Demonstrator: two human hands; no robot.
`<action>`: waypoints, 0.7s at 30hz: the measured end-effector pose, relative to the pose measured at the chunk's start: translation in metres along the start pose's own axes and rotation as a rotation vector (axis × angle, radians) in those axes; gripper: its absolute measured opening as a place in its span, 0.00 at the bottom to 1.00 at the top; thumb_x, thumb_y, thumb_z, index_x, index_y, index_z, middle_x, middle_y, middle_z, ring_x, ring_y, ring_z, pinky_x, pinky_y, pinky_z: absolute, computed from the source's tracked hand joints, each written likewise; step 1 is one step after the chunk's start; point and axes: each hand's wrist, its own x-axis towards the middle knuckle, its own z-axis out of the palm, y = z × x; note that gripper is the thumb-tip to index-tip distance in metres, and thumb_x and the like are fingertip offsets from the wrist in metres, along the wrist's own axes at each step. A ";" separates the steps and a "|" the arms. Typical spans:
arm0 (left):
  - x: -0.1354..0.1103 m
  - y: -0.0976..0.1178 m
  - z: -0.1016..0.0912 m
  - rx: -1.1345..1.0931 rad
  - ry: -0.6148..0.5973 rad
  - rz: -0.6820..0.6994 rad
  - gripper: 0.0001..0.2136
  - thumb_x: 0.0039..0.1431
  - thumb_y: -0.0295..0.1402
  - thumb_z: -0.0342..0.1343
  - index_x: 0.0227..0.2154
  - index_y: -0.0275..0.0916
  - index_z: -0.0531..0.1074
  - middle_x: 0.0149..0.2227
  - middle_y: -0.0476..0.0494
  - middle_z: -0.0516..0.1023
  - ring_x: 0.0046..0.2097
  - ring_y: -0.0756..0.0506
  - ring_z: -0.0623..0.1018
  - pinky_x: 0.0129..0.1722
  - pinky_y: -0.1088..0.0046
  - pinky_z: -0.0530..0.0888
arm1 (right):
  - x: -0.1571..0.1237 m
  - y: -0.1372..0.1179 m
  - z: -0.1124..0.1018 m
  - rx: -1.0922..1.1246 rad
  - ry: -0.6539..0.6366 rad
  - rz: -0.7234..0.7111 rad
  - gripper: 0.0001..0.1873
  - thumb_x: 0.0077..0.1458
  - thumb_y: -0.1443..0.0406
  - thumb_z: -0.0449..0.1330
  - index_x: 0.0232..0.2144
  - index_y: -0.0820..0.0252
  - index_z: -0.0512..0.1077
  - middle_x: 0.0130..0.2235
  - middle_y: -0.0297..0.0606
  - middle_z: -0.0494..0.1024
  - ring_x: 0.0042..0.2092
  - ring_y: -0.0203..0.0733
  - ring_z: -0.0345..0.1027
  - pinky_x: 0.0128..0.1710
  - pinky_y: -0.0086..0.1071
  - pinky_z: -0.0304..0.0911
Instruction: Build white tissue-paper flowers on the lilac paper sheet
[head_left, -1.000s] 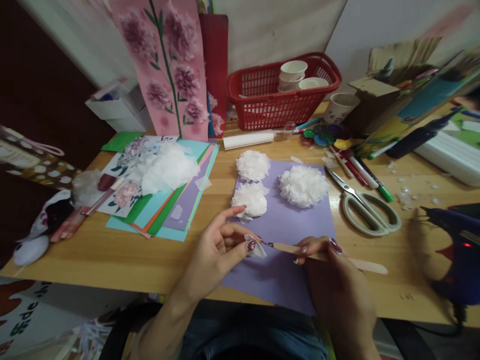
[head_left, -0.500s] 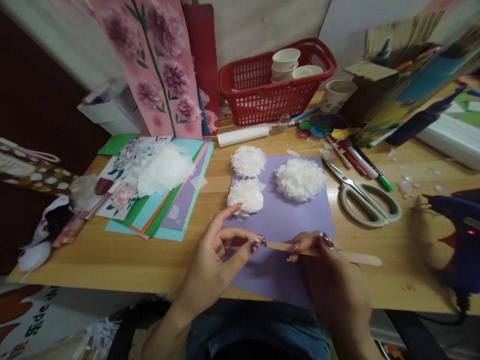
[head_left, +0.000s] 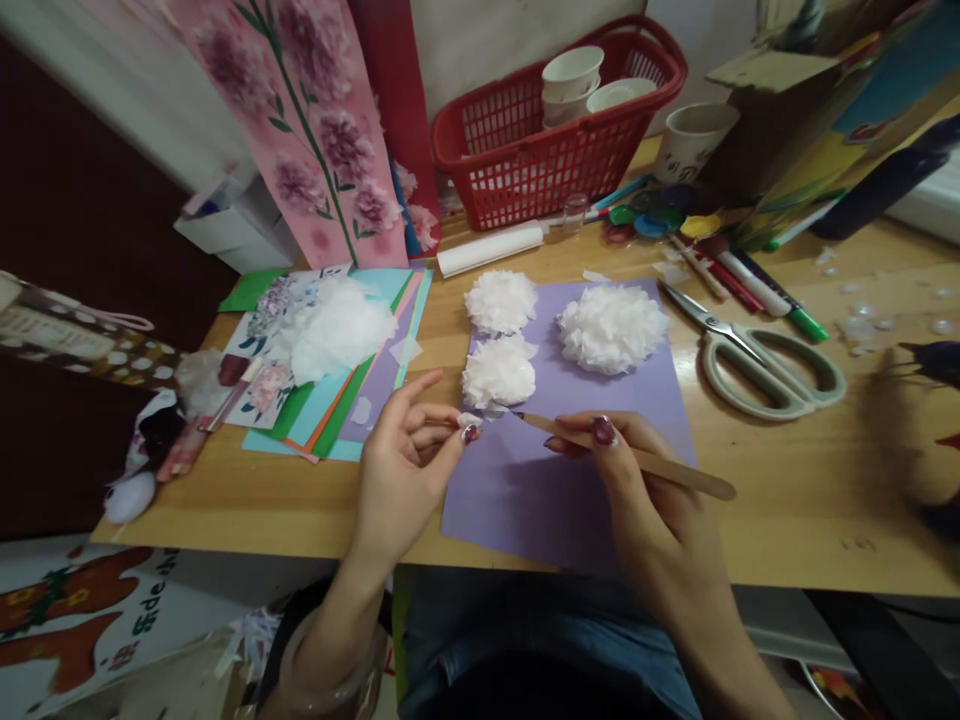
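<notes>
My left hand [head_left: 411, 462] pinches a small piece of white tissue paper [head_left: 469, 420] between thumb and fingertip. A thin wooden craft stick [head_left: 688, 474] lies in the grip of my right hand [head_left: 646, 492], its dark pointed tip aimed left, just short of the tissue. Both hands hover over the front of a purple sheet of paper [head_left: 517, 510]. On that sheet sit three ruffled white paper pompoms: a small one [head_left: 501, 302] at the back left, another [head_left: 499, 372] in front of it, and a larger one [head_left: 613, 328] to the right.
White-handled scissors [head_left: 772, 370] lie right of the purple sheet, with markers [head_left: 780, 300] behind. Coloured papers [head_left: 337, 430] bearing white tissue [head_left: 337, 325] are stacked at left. A red basket [head_left: 525, 185] holding paper cups stands at the back. A glue gun [head_left: 937, 360] is at the right edge.
The stick's dark tip has come away from my left fingertips, leaving a small gap. My hands have moved apart, and the camera view has shifted slightly.
</notes>
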 end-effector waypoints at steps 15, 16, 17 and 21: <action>0.019 -0.006 0.013 0.321 0.016 0.129 0.24 0.53 0.25 0.62 0.53 0.39 0.66 0.33 0.49 0.80 0.37 0.47 0.81 0.42 0.71 0.77 | 0.015 0.001 0.017 -0.017 0.001 -0.106 0.15 0.68 0.58 0.49 0.42 0.55 0.73 0.41 0.37 0.79 0.44 0.43 0.73 0.42 0.37 0.64; 0.020 -0.007 0.014 0.335 0.025 0.135 0.24 0.53 0.25 0.62 0.53 0.39 0.66 0.33 0.49 0.80 0.37 0.47 0.81 0.41 0.71 0.77 | 0.015 0.002 0.017 -0.004 0.004 -0.103 0.15 0.68 0.58 0.49 0.42 0.55 0.73 0.41 0.37 0.79 0.44 0.43 0.73 0.43 0.37 0.64; 0.021 -0.007 0.015 0.345 0.029 0.139 0.24 0.53 0.25 0.61 0.53 0.38 0.65 0.33 0.49 0.80 0.37 0.48 0.80 0.41 0.71 0.77 | 0.014 0.002 0.017 0.007 0.013 -0.099 0.14 0.68 0.58 0.49 0.42 0.55 0.73 0.41 0.36 0.80 0.43 0.42 0.73 0.43 0.36 0.64; 0.023 -0.008 0.017 0.360 0.024 0.152 0.24 0.54 0.25 0.61 0.53 0.39 0.65 0.33 0.50 0.79 0.36 0.48 0.80 0.41 0.71 0.76 | 0.010 0.002 0.014 -0.010 0.051 -0.133 0.14 0.68 0.60 0.49 0.38 0.55 0.73 0.36 0.34 0.79 0.39 0.40 0.73 0.40 0.35 0.63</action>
